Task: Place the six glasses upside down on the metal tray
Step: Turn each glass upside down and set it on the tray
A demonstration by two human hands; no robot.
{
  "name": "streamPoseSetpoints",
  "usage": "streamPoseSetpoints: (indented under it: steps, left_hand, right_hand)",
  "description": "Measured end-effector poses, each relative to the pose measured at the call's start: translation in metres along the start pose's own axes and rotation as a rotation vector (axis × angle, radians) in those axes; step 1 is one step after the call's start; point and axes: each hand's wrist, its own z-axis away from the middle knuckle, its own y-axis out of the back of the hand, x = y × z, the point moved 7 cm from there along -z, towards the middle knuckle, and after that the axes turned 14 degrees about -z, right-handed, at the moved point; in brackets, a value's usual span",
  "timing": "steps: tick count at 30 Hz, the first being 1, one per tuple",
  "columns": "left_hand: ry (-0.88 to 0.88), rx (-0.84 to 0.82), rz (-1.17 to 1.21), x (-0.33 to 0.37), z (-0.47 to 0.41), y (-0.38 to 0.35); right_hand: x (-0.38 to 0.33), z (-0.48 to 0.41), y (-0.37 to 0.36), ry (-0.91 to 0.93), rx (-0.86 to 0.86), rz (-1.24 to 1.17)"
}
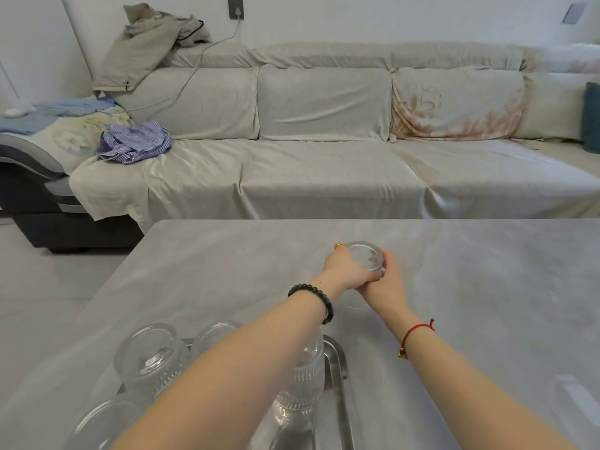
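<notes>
A big grey surface fills the near part of the view. Behind it stands a long sofa under a pale cover. A beige jacket lies on the sofa's far left corner, and a blue striped cloth lies on the left of the seat. A white cable runs from a wall socket down onto the sofa.

Both hands reach out to one glass in the middle of the surface, well apart from the tray. The left hand and the right hand wrap around it, fingers pressed on its sides. The left wrist wears a dark bead bracelet; the right wrist wears a red string.

The metal tray sits at the near left. Four glasses show on it, upside down: one at far left, one behind the left arm, one at the right and one at the near left edge. The arm hides part of the tray.
</notes>
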Motion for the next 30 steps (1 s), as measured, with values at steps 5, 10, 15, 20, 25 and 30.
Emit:
streamPoseSetpoints:
  steps: [5, 10, 15, 20, 25, 30]
  left_hand:
    - [-0.151, 0.131, -0.024, 0.021, 0.062, 0.032]
    - [-0.282, 0.181, 0.075, 0.014, 0.148, 0.058]
    - [-0.297, 0.165, 0.136, -0.019, 0.214, 0.062]
    - [-0.280, 0.182, 0.166, -0.055, 0.256, 0.066]
    - [-0.347, 0.311, 0.251, -0.095, 0.300, 0.087]
    - [-0.241, 0.585, 0.237, -0.171, 0.322, 0.116]
  right_hand:
    - [-0.043, 0.047, 0.019, 0.098, 0.060, -0.101]
    - [-0.078, 0.117, 0.024, 0.134, 0.025, -0.137]
    - [-0.087, 0.179, 0.008, 0.113, -0.048, -0.154]
    - [-0.087, 0.215, -0.008, 0.106, -0.071, -0.141]
    - [-0.067, 0.237, -0.014, 0.115, -0.094, -0.104]
    - [-0.033, 0.247, -0.016, 0.072, -0.070, -0.050]
